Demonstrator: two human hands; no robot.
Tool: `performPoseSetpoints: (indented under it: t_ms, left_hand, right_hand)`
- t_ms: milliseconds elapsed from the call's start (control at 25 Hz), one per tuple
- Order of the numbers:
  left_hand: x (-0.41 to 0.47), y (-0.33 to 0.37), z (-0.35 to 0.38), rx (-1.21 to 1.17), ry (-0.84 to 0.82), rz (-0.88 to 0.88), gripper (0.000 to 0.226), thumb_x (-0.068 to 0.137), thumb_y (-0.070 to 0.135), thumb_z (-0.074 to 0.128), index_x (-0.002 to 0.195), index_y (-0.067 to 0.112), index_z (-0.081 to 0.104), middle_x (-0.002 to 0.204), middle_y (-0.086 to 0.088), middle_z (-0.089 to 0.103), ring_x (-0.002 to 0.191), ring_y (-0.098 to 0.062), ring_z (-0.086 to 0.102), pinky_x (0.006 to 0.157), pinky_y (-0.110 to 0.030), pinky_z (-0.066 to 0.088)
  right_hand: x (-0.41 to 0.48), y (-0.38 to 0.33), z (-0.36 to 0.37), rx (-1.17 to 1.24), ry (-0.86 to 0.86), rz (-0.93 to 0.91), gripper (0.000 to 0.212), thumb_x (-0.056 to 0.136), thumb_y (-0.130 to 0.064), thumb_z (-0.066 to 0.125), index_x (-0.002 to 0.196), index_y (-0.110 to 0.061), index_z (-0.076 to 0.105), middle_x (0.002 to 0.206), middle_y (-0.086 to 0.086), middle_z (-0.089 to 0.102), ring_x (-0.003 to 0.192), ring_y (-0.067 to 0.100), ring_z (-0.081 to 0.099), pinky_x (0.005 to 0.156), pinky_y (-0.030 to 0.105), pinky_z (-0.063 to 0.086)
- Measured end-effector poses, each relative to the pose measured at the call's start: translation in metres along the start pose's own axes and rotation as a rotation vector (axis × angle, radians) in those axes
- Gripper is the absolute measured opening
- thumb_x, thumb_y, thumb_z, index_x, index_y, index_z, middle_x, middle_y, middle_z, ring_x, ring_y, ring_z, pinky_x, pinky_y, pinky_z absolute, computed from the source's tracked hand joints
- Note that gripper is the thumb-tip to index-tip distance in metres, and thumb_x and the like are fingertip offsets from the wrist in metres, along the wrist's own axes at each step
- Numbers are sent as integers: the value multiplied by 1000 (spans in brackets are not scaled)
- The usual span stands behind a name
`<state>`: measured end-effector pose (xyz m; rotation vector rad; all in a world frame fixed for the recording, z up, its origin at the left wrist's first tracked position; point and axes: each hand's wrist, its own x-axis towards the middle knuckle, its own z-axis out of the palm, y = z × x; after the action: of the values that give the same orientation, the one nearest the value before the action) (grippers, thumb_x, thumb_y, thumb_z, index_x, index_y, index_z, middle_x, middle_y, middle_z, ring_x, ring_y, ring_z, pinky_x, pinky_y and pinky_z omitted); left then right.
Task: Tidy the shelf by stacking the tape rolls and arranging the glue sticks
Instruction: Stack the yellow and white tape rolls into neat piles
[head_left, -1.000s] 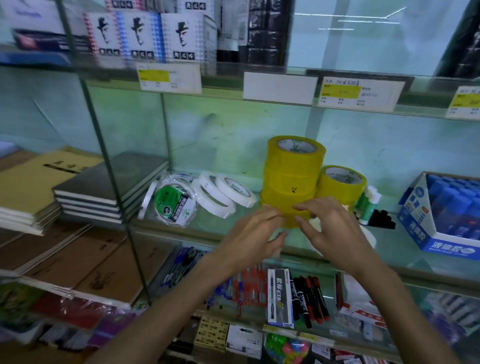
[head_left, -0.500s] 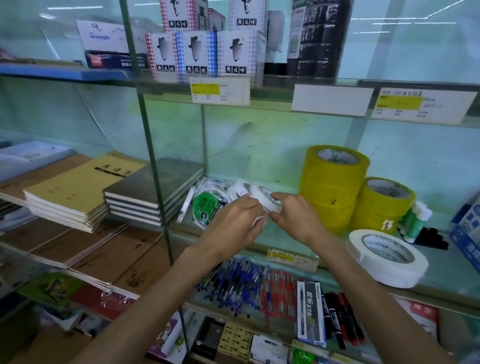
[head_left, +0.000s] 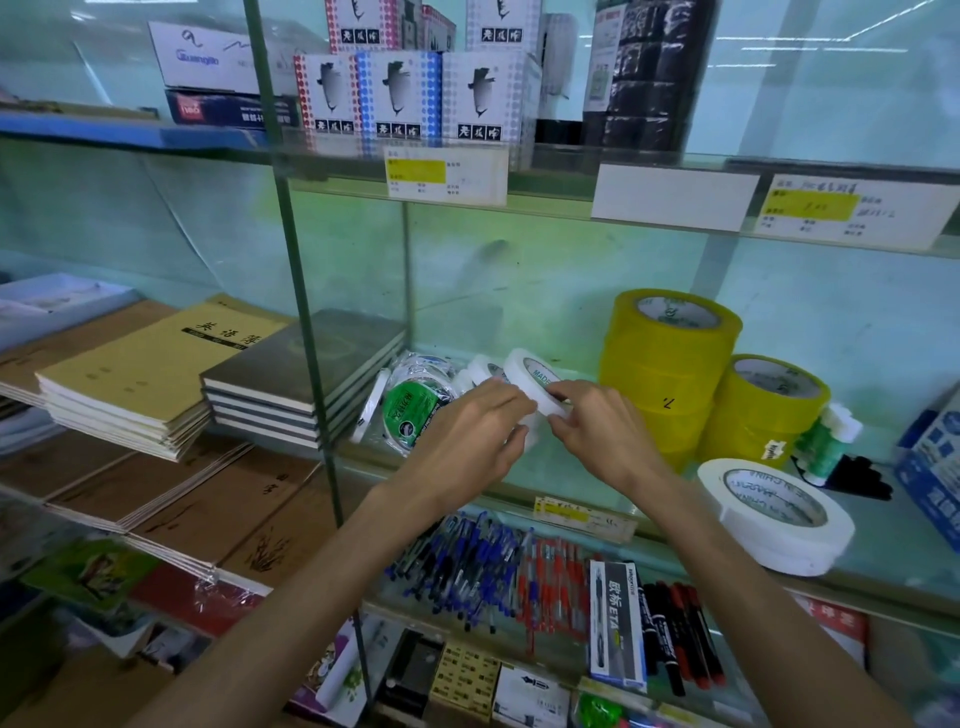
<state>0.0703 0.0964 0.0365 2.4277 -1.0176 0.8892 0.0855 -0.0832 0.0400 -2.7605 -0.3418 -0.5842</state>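
White tape roll (head_left: 535, 382), tilted on its edge, sits in the closed grip of both hands at the middle of the glass shelf (head_left: 883, 566). The left hand (head_left: 467, 436) curls round its left rim, and the right hand (head_left: 602, 431) pinches its lower right rim. A second ago the same hands were at the foot of the tall stack of yellow tape rolls (head_left: 670, 364); they have since shifted left to the narrow white rolls, and the view has swung left with them. The tall stack now stands just right of the right hand, with a shorter yellow stack (head_left: 769, 410) just beside it and a wide white roll (head_left: 774, 514) lying flat at the shelf's front edge. Green glue sticks (head_left: 826, 441) with white caps stand next to the shorter stack. A clear bag (head_left: 413, 410) left of the hands holds green-labelled tape. A blue carton (head_left: 930, 467) is cut by the right edge, its contents out of view. On the shelf below, loose blue pens (head_left: 467, 566) and red pens (head_left: 550, 582) lie beside a boxed pen set (head_left: 618, 623) and markers (head_left: 680, 634). Stacked notebooks (head_left: 301, 374) fill the bay to the left, printed boxes (head_left: 400, 93) line the shelf above, and price labels (head_left: 447, 174) hang on its edge before a pale green wall (head_left: 519, 270).
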Motion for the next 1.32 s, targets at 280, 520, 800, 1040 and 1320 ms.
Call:
performPoseSetpoints:
  t_ms: [280,520,800,1040,1320]
  left_hand:
    - [14,7,4,147,116,110,37,84,7,65,119,-2,60,118,-15,64,114,-28,58,111,-35,28]
    - [12,21,-5,121,158,211,28,94,24,53,108,2,64,96,-8,66,90,-23,60,109,-41,34]
    - [16,68,6,-30,170,335,24,91,21,62,106,2,65,94,-7,65,89,-22,60,106,-43,38]
    - [37,112,45,-155,151,404,22,90,19,63,103,1,65,92,-8,64,88,-25,60,103,-45,40]
    - [54,146,69,-277,113,427,22,92,22,60,104,4,64,95,-7,63,93,-24,57,105,-41,38]
  right_hand:
    - [-20,-12,-42,-1,60,-199,32,81,-16,61,112,-23,63,93,0,66,83,21,57,65,34,47]
    - [-41,-5,-67,53,69,-255,31,80,-13,61,108,-24,66,87,-12,63,80,9,48,64,34,46]
    - [-96,29,-97,15,71,-224,36,80,-14,69,114,-25,66,98,-16,66,78,-2,42,58,20,40]
    - [-136,65,-119,-63,80,-100,38,79,-15,69,114,-28,65,99,-20,62,75,-3,40,58,21,41]
    - [-161,99,-130,-105,97,-10,37,79,-15,70,113,-27,66,100,-14,66,79,-5,41,63,11,33]
